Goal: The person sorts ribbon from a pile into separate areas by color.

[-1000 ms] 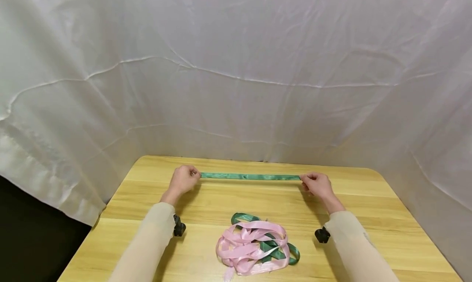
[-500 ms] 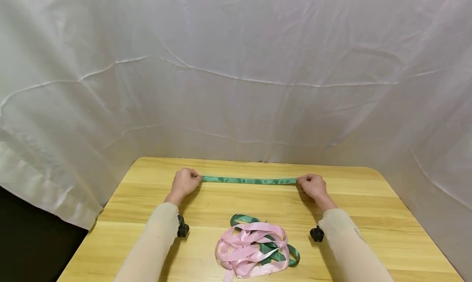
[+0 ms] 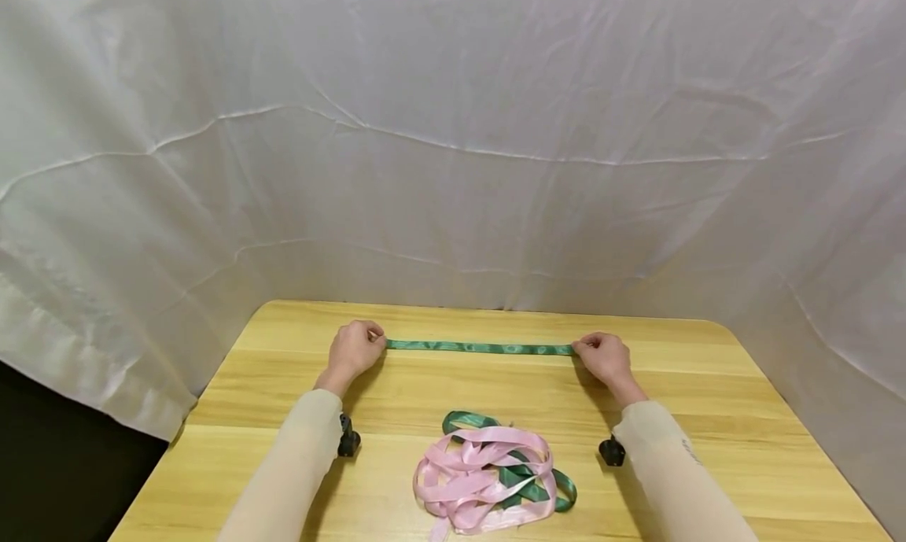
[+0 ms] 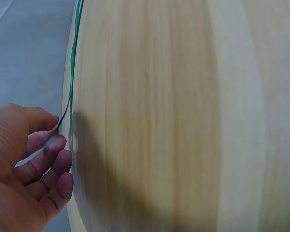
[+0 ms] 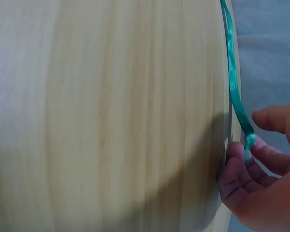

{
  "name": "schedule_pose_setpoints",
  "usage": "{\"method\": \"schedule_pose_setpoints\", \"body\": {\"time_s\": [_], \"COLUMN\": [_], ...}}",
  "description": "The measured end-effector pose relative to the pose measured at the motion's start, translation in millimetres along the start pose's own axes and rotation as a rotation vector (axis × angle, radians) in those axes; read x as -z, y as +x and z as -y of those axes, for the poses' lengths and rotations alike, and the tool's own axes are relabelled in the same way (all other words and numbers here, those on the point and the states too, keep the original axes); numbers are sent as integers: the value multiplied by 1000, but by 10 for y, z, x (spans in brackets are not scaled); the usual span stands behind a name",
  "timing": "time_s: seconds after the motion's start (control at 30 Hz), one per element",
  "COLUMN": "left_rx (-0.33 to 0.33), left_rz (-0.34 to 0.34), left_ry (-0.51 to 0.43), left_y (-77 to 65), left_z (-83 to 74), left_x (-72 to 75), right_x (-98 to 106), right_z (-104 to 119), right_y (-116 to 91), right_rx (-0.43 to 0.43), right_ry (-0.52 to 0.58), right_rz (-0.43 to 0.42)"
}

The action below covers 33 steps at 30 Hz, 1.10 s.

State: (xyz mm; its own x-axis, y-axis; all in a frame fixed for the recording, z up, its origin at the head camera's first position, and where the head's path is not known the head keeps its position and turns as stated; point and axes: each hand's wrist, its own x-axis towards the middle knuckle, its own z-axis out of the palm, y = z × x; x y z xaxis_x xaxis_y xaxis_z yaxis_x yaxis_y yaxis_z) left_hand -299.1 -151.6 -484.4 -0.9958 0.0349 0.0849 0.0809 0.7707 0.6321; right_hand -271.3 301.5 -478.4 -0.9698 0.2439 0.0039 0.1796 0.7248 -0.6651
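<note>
While both sleeved forearms (image 3: 286, 467) reach forward over the tabletop (image 3: 425, 388), the left hand (image 3: 354, 348) pinches one end of the green ribbon (image 3: 477, 347) with its fingers, the lower ones loosely bent. The right hand (image 3: 604, 355) has its bent fingers grasping the other end, so the strip runs straight between them near the far edge. A pink-and-green ribbon pile (image 3: 484, 483) lies nearer, between the forearms.
</note>
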Motion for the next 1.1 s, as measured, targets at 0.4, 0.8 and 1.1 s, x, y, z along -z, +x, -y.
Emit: {"method": "schedule_pose_setpoints", "body": {"time_s": [0.4, 0.8, 1.1], "left_rx": [-96, -287, -371], "left_rz": [-73, 29, 139], "left_ry": [118, 36, 42], "left_y": [-169, -388, -590], "left_z": [-133, -592, -765], "left_x": [168, 66, -71], "right_x": [218, -46, -360], "right_z": [127, 659, 851], "right_y": [-186, -444, -686], "right_rx": [126, 392, 530], "right_ry": [2, -38, -91], "right_rz": [-25, 16, 131]}}
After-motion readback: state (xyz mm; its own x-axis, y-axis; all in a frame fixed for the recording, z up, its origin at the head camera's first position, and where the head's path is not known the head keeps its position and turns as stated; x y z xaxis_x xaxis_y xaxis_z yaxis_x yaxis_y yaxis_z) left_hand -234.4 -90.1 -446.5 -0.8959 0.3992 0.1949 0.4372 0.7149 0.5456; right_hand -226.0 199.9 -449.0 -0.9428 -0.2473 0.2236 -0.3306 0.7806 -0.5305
